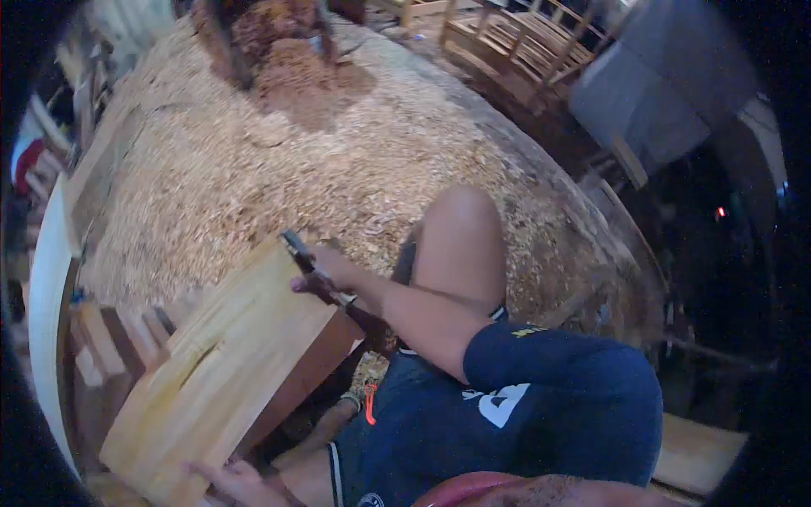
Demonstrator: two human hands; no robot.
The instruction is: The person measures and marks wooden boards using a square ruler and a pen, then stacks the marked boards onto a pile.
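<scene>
A wide pale wooden board (224, 355), with a dark elongated mark on its face, lies tilted in front of my legs. My right hand (325, 272) is closed round a narrow dark tool (297, 250) with a metallic part, held along the board's upper right end. The tool's exact kind is unclear. At the lower end, my left hand (236, 483) grips the board's edge, one finger stretched over its face. Part of this hand is hidden at the bottom of the view.
Wood shavings (279, 186) cover the ground ahead. Wood pieces (106, 342) and a curved pale board (52, 296) stand at the left. A slatted wooden frame (519, 42) and grey cloth (659, 84) are at the upper right. My bent knee (462, 224) rises beside the tool.
</scene>
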